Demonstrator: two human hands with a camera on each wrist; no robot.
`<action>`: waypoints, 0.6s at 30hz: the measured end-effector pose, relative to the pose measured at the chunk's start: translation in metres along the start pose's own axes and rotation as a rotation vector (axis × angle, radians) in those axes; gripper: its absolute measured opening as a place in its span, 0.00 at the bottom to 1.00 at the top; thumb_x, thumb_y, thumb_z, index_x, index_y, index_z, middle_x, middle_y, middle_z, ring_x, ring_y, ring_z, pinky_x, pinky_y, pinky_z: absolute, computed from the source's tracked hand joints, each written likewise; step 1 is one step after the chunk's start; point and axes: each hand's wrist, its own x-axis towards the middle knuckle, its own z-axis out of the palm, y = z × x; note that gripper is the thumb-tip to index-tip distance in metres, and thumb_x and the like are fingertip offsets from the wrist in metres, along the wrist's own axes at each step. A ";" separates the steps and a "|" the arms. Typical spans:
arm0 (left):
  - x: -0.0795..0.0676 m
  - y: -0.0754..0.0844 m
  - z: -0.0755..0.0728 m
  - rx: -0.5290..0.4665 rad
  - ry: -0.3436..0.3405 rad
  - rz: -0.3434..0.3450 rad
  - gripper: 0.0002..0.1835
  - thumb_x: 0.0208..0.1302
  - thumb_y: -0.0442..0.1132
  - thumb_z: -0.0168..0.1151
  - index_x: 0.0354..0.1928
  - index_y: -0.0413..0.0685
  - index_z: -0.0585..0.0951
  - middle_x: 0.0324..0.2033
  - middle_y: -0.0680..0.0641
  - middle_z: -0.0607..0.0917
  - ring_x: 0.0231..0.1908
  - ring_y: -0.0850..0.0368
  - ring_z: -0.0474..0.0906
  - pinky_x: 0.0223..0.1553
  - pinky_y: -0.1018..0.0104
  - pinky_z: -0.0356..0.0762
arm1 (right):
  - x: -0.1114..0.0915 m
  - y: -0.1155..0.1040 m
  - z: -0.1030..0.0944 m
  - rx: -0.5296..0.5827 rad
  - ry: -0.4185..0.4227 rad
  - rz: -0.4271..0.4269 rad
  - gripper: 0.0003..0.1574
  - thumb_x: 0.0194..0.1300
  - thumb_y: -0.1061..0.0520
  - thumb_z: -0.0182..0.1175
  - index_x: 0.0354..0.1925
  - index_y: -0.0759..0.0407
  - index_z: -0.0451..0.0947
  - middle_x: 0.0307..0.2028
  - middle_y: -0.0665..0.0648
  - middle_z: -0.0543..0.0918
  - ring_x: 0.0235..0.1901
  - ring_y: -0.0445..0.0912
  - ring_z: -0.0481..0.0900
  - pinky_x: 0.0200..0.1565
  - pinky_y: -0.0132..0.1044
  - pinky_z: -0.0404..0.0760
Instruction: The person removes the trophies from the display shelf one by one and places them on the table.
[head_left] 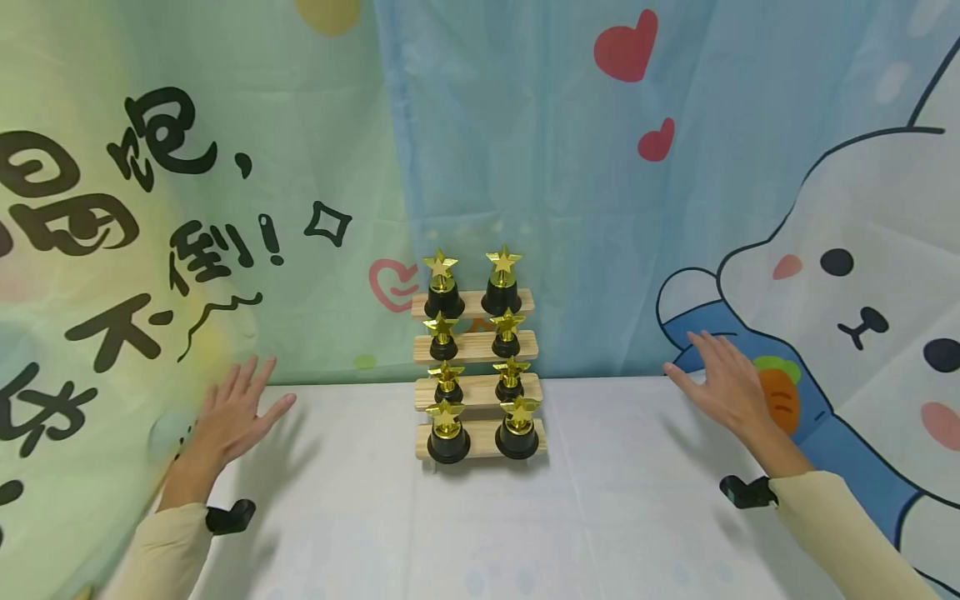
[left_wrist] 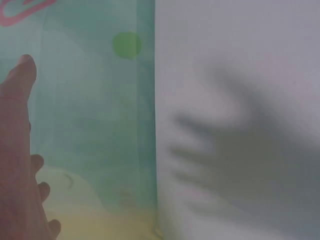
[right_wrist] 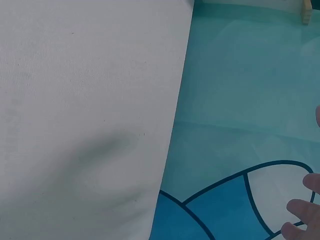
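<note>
Both hands are spread above a white table, one on each side of a tiered wooden stand. My left hand has its fingers extended and thumb out to the side, holding nothing. On the other side my right hand reaches forward with straight fingers, also holding nothing. Pairs of small trophies, each a gold star on a black base, stand on the stand's steps, such as a front left trophy and a front right trophy. In the left wrist view the thumb shows at the left edge.
A printed cloth backdrop hangs behind the table's far edge, with black lettering at left and a white cartoon animal at right. Dark wrist cameras sit by both sleeves. Shadows of the hands fall on the white tabletop.
</note>
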 end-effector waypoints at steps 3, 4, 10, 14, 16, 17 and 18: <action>0.002 0.001 0.001 0.009 -0.001 -0.003 0.43 0.69 0.67 0.42 0.78 0.54 0.45 0.75 0.33 0.49 0.73 0.27 0.43 0.65 0.25 0.39 | -0.001 -0.001 0.000 -0.002 0.000 -0.003 0.50 0.65 0.33 0.55 0.68 0.69 0.61 0.67 0.78 0.62 0.65 0.74 0.58 0.62 0.72 0.55; 0.002 0.001 0.001 0.011 0.002 -0.004 0.43 0.69 0.67 0.42 0.78 0.54 0.45 0.75 0.34 0.50 0.73 0.28 0.43 0.65 0.25 0.40 | -0.001 -0.001 0.000 -0.002 0.000 -0.004 0.50 0.66 0.33 0.55 0.68 0.69 0.61 0.67 0.78 0.62 0.65 0.74 0.58 0.62 0.72 0.55; 0.004 0.003 0.002 -0.001 0.009 -0.004 0.43 0.69 0.66 0.43 0.78 0.55 0.45 0.75 0.33 0.51 0.72 0.27 0.44 0.65 0.26 0.40 | -0.002 -0.002 0.002 0.007 -0.005 0.001 0.49 0.66 0.35 0.55 0.68 0.69 0.61 0.66 0.78 0.63 0.64 0.74 0.59 0.61 0.74 0.56; 0.005 0.005 0.004 -0.038 0.018 0.002 0.42 0.70 0.64 0.43 0.77 0.54 0.46 0.74 0.32 0.53 0.71 0.26 0.46 0.64 0.25 0.41 | -0.002 -0.003 0.006 0.022 0.007 0.002 0.46 0.66 0.35 0.55 0.65 0.70 0.64 0.65 0.78 0.65 0.62 0.73 0.61 0.59 0.74 0.58; 0.004 0.007 0.006 -0.064 0.028 0.005 0.41 0.71 0.63 0.44 0.77 0.51 0.48 0.73 0.32 0.55 0.71 0.25 0.48 0.64 0.25 0.42 | -0.003 -0.005 0.008 0.041 0.010 0.002 0.45 0.66 0.36 0.55 0.65 0.70 0.65 0.64 0.77 0.66 0.62 0.73 0.62 0.59 0.74 0.59; 0.004 0.007 0.007 -0.080 0.031 0.007 0.41 0.71 0.62 0.44 0.77 0.51 0.49 0.73 0.32 0.55 0.71 0.26 0.48 0.64 0.25 0.43 | -0.004 -0.006 0.009 0.050 0.012 0.005 0.45 0.66 0.36 0.55 0.64 0.70 0.66 0.64 0.77 0.66 0.62 0.73 0.62 0.59 0.74 0.59; 0.004 0.008 0.008 -0.100 0.033 0.008 0.40 0.71 0.62 0.45 0.77 0.50 0.49 0.73 0.32 0.56 0.71 0.26 0.49 0.63 0.24 0.43 | -0.004 -0.008 0.010 0.066 0.012 0.011 0.44 0.66 0.36 0.55 0.64 0.69 0.66 0.64 0.77 0.67 0.61 0.73 0.62 0.58 0.74 0.59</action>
